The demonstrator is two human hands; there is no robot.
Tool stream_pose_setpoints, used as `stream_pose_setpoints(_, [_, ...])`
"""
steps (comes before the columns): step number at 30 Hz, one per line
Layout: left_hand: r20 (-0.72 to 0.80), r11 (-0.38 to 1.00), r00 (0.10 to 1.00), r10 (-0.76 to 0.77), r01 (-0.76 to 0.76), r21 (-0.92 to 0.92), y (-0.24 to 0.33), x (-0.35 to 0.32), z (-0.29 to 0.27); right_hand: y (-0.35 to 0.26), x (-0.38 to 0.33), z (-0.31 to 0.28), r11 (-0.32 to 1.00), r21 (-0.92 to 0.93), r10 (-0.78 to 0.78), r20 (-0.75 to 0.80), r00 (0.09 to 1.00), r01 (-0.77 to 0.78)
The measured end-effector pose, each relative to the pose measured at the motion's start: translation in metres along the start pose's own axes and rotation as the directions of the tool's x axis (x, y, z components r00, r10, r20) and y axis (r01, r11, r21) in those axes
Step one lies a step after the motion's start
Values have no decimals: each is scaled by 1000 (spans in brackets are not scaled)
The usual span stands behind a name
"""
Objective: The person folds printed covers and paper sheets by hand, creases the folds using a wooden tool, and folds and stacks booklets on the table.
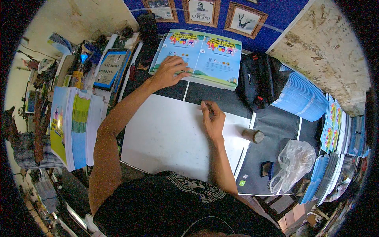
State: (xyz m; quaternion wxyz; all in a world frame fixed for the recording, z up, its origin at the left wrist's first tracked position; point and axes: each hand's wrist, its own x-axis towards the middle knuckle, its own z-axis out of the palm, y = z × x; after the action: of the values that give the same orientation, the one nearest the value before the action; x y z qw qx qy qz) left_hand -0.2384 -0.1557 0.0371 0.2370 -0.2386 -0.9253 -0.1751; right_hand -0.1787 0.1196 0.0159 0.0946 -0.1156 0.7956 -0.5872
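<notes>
My left hand (171, 72) rests on the left half of a stack of blue-and-green printed booklet covers (219, 63) at the back of the table. Its fingers are bent and slightly apart, pointing right across the cover, and nothing shows held in them. Nearer to me, my right hand (213, 121) is over a white board (166, 130). Its fingers curl toward the thumb in a loose pinch; whether anything small is between them cannot be made out. Right of that hand, a short brown cylinder (253, 136) lies near the board's right edge.
A black bag (257, 81) stands right of the covers, beside stacked blue booklets (302, 94). A crumpled clear plastic bag (294, 162) and a small dark square case (266, 169) lie at the near right. Upright booklet stacks (81, 128) stand on the left. Framed pictures (245, 20) hang behind.
</notes>
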Motion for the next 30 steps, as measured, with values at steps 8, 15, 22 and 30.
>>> stream_pose_setpoints(8, [-13,1000,1000,-11,11,14,2,0,0,-1,0,0,1000,15,10,0,1000,-10])
stream_pose_setpoints(15, [-72,985,995,74,-62,162,-4,7,-6,0,1,2,994,-8,-108,-31,994,108])
stream_pose_setpoints(22, [-304,944,938,167,-63,324,18,50,-78,-4,-4,3,992,0,-125,-79,989,125])
stream_pose_setpoints(30, [-665,966,736,-125,245,89,119,-45,-168,-55,-36,5,871,399,-226,-192,955,287])
